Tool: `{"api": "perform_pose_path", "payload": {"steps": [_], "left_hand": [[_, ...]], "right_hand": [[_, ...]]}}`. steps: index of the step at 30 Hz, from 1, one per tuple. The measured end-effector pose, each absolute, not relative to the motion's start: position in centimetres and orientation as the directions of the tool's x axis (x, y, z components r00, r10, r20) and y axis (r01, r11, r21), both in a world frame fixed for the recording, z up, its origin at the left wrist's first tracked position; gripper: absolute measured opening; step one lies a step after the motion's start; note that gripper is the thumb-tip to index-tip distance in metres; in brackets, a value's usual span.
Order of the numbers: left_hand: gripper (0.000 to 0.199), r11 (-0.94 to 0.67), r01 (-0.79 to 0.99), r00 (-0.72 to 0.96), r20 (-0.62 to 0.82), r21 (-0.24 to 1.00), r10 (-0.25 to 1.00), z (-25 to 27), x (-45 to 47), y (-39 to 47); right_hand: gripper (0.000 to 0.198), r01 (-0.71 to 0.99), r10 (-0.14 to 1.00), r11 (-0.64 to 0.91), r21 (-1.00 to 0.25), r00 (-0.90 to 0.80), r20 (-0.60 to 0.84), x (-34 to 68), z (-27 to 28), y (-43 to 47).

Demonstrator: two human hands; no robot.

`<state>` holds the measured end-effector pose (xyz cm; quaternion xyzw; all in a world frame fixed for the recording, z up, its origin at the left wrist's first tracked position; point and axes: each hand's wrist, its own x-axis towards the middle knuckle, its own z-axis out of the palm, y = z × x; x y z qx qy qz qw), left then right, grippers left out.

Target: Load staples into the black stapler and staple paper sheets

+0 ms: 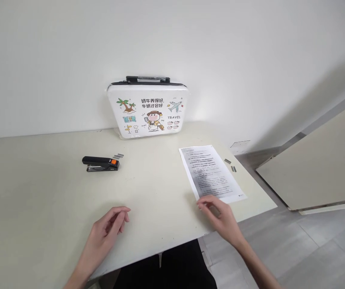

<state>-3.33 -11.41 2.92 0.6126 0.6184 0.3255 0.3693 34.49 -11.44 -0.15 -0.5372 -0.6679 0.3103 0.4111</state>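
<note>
My left hand (107, 230) hovers over the near edge of the table, its fingers loosely curled in and the thumb against them, with nothing visible in it. Up and left of it lies a black stapler (101, 163) with an orange patch. My right hand (219, 216) is at the near left corner of a printed sheet of paper (213, 172). Its thumb and fingertips come together there in a pinch; whether the corner is between them is hidden. The sheet lies flat on the table.
Small strips of staples (118, 155) lie by the stapler, and more staple strips (227, 161) right of the sheet. A white case (150, 92) with cartoon prints and a black handle leans on the wall behind the table (151, 188). A pale panel (319, 160) stands at the right.
</note>
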Motion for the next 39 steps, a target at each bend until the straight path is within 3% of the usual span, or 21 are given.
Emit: {"api": "perform_pose_path", "payload": {"steps": [3,8,17,21,24,29,39], "left_hand": [[0.042,0.038,0.515,0.017,-0.054,0.856,0.998,2.9,-3.1,-11.4],[0.039,0.019,0.501,0.032,-0.04,0.865,0.999,2.4,-3.3,-11.5],[0.034,0.002,0.456,0.057,-0.032,0.89,0.998,2.1,-3.0,-12.1],[0.033,0.002,0.44,0.06,-0.032,0.898,0.998,2.2,-3.0,-12.2],[0.032,0.004,0.431,0.057,-0.032,0.902,0.998,2.2,-3.0,-12.3],[0.033,0.019,0.421,0.066,-0.051,0.907,0.997,2.1,-3.1,-12.4],[0.033,0.018,0.423,0.078,-0.057,0.906,0.995,2.5,-3.0,-12.3]], "right_hand": [[0.023,0.428,0.976,0.192,-0.883,-0.179,0.125,32.1,0.1,-11.9],[0.026,0.449,0.987,0.121,-0.885,-0.152,0.058,31.5,-0.2,-11.8],[0.028,0.448,0.987,0.113,-0.887,-0.155,0.047,31.7,0.0,-12.4],[0.027,0.459,0.988,0.147,-0.876,-0.108,0.109,33.1,0.6,-11.6],[0.03,0.611,0.977,0.204,-0.765,-0.078,0.198,35.1,0.7,-10.0],[0.047,0.837,0.933,0.321,-0.443,-0.199,0.3,38.8,-0.6,-6.4],[0.065,0.935,0.942,0.329,-0.135,-0.316,0.109,41.3,-3.5,-2.9]]}}
